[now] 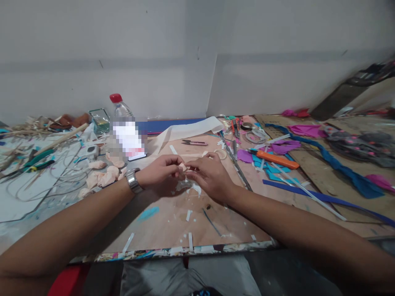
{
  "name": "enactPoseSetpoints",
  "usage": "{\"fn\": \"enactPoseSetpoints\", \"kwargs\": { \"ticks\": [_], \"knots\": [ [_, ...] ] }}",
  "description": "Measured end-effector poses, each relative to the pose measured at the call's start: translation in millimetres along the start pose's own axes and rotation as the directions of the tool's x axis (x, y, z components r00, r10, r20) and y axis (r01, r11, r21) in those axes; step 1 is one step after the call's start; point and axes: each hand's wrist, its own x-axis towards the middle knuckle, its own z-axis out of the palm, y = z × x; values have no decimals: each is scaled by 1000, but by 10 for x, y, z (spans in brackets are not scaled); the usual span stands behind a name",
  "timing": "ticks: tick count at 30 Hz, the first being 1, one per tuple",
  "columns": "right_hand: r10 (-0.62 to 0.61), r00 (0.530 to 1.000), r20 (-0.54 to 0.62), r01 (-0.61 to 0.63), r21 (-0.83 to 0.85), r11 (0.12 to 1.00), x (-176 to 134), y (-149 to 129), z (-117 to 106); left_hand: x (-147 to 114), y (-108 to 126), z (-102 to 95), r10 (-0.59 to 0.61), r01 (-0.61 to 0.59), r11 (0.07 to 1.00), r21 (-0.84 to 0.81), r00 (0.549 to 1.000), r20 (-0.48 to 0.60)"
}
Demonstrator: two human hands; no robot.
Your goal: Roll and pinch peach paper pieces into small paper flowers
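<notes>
Over the middle of the worktable, my left hand (159, 174) and my right hand (211, 176) meet fingertip to fingertip. Between them is a small piece of peach crepe paper (183, 167), pinched from both sides and partly covered by the fingers. Beneath the hands, a white smear of what looks like glue (194, 190) marks the brown paper cover (173, 224). Several crumpled peach paper pieces (106, 176) lie left of my left wrist. Thread snips (195, 143) rest beyond the hands, and a roll of tape (220, 154) sits just past my right hand.
A lit phone (129, 142) leans against a red-capped bottle (116, 98) at the back. Green-handled pliers (40, 159) and loose cable lie left. An orange cutter (277, 159), blue crepe strips (336, 164) and cardboard (311, 176) occupy the right. A wall stands behind.
</notes>
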Motion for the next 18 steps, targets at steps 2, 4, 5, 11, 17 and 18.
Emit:
{"fn": "enactPoseSetpoints", "kwargs": {
  "ticks": [2, 4, 5, 11, 17, 18],
  "knots": [
    [-8, 1000, -6, 8, 7, 1000, 3, -15, -9, 12, -18, 1, -26, 26, 1000, -6, 1000, -4],
    [-20, 1000, -16, 21, 10, 1000, 5, -20, -14, 19, -38, -1, -40, 40, 999, -4, 999, -3],
    [-24, 1000, -19, 25, 9, 1000, 5, -19, -14, 20, -46, -4, -42, 42, 999, 0, 999, 0],
    [-31, 1000, -4, 30, -20, 999, -5, -3, -9, -8, -47, -25, -6, 3, 998, 59, 999, 42],
    [-55, 997, 52, 54, 16, 998, -3, -28, 1, -18, -60, -18, 10, -17, 998, 65, 994, 108],
    [-37, 998, 57, 35, 36, 999, 1, -31, 0, -16, -66, -16, 2, -8, 999, 50, 994, 114]
  ]
}}
